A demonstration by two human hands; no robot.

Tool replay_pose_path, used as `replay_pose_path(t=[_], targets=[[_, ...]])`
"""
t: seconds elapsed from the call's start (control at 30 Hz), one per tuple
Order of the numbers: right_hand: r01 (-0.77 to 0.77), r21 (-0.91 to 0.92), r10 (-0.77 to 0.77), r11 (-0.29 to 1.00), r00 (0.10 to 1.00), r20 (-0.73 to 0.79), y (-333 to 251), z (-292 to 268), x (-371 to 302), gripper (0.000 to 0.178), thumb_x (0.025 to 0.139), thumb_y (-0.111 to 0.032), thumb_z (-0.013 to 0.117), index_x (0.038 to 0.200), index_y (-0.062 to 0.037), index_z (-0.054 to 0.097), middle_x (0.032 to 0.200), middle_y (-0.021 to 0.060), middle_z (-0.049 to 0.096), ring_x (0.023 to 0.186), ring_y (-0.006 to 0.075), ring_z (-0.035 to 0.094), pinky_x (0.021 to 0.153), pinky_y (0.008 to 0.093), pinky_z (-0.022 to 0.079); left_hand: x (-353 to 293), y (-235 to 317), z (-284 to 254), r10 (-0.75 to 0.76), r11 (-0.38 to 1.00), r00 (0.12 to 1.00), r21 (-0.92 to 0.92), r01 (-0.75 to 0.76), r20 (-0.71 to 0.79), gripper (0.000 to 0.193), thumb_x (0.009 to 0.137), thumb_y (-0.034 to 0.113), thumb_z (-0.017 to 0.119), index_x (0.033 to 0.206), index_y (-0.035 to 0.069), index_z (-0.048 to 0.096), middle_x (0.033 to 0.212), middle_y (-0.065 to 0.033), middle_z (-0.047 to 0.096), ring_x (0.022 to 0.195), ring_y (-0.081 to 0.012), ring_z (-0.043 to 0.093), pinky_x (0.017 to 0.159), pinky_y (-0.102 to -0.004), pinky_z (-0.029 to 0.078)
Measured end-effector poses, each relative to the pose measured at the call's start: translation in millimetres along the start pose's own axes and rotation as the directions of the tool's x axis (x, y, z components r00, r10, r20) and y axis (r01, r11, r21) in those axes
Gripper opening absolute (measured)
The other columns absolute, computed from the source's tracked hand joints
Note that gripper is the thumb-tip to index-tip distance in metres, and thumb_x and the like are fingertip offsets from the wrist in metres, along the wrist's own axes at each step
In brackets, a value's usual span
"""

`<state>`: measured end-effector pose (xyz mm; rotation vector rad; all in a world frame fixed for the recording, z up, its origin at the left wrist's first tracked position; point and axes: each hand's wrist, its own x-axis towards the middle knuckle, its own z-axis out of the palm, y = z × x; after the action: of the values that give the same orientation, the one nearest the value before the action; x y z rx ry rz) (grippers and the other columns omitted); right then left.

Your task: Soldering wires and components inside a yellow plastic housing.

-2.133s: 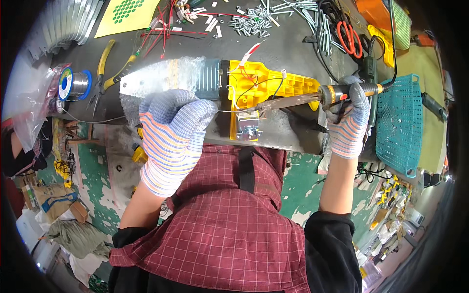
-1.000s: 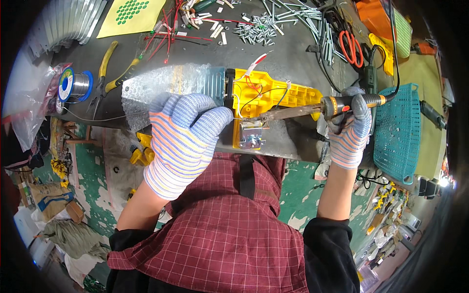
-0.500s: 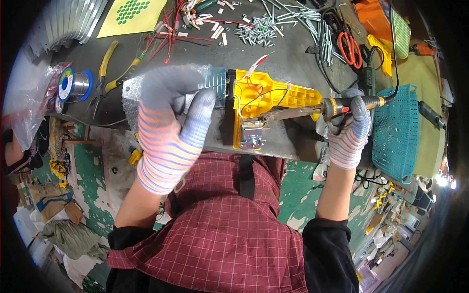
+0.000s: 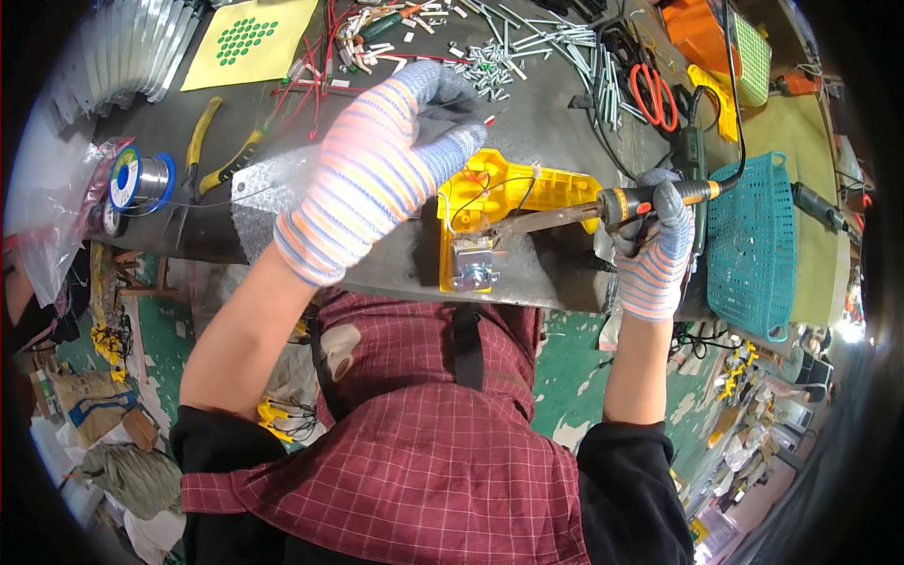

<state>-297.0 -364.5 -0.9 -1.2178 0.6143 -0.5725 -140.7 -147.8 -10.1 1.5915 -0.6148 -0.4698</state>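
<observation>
My right hand (image 4: 656,250) is closed around the handle of a soldering iron (image 4: 617,205). The iron's long metal shaft points left across a yellow plastic housing (image 4: 565,186). Its tip is close to a small silver metal part (image 4: 474,266) at the housing's near left end. Thin wires lie inside the housing. Over its far left corner is my left hand (image 4: 377,160), gloved like the right, with fingers curled toward the thumb. A red wire end shows just beyond the thumb. Whatever lies between these fingers is hidden.
At left are a solder spool (image 4: 141,179), its wire trailing right, and yellow-handled pliers (image 4: 200,151). Loose screws (image 4: 565,42), red-handled scissors (image 4: 652,99) and a yellow sheet (image 4: 250,42) lie along the back. A teal basket (image 4: 750,250) stands at right.
My left hand has moved right and away from me, to the housing's far left corner. The right hand still holds the soldering iron by the silver part; the whole view has shifted slightly.
</observation>
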Motion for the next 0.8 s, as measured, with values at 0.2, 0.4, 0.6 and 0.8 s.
replay_pose_path(t=[0.2, 0.4, 0.6, 0.8], targets=[[-0.06, -0.07, 0.068, 0.996, 0.991, 0.118, 1, -15, 4, 0.028, 0.087, -0.032, 0.067, 0.102, -0.0109, 0.058, 0.086, 0.0033, 0.063, 0.073, 0.0155, 0.064, 0.067, 0.029, 0.054, 16, 4, -17, -0.009, 0.991, 0.926, -0.119, 0.058, 0.378, 0.017, 0.09, 0.009, 0.063, 0.106, 0.002, 0.061, 0.097, -0.0026, 0.065, 0.094, -0.0094, 0.06, 0.087, -0.026, 0.048], [-0.035, -0.044, 0.038, 0.998, 0.997, 0.068, 3, -13, 4, 0.026, 0.087, -0.032, 0.066, 0.102, -0.0112, 0.059, 0.088, 0.0027, 0.062, 0.077, 0.0152, 0.062, 0.072, 0.0302, 0.052, 22, 19, -31, -0.099, 0.994, 0.736, 0.105, 0.039, 0.669, 0.012, 0.089, 0.008, 0.058, 0.099, 0.003, 0.06, 0.092, -0.0025, 0.06, 0.094, -0.0116, 0.055, 0.085, -0.0281, 0.045], [-0.031, -0.095, 0.038, 0.995, 0.997, 0.068, 1, -13, 1, 0.027, 0.087, -0.033, 0.066, 0.103, -0.0118, 0.059, 0.088, 0.0023, 0.061, 0.078, 0.0158, 0.062, 0.072, 0.0321, 0.052, 35, 32, -30, -0.183, 0.962, 0.569, 0.265, -0.065, 0.801, 0.017, 0.084, 0.011, 0.061, 0.1, 0.002, 0.06, 0.088, -0.0069, 0.061, 0.083, -0.0162, 0.057, 0.078, -0.032, 0.047], [-0.015, -0.057, 0.018, 0.998, 0.999, 0.048, 3, -14, 1, 0.025, 0.087, -0.033, 0.066, 0.102, -0.0131, 0.06, 0.088, 0.0019, 0.064, 0.077, 0.0152, 0.064, 0.07, 0.0301, 0.053, 44, 38, -25, -0.225, 0.933, 0.532, 0.338, -0.124, 0.816, 0.026, 0.08, 0.015, 0.065, 0.103, 0.003, 0.058, 0.088, -0.0077, 0.062, 0.081, -0.0161, 0.059, 0.073, -0.0318, 0.049]])
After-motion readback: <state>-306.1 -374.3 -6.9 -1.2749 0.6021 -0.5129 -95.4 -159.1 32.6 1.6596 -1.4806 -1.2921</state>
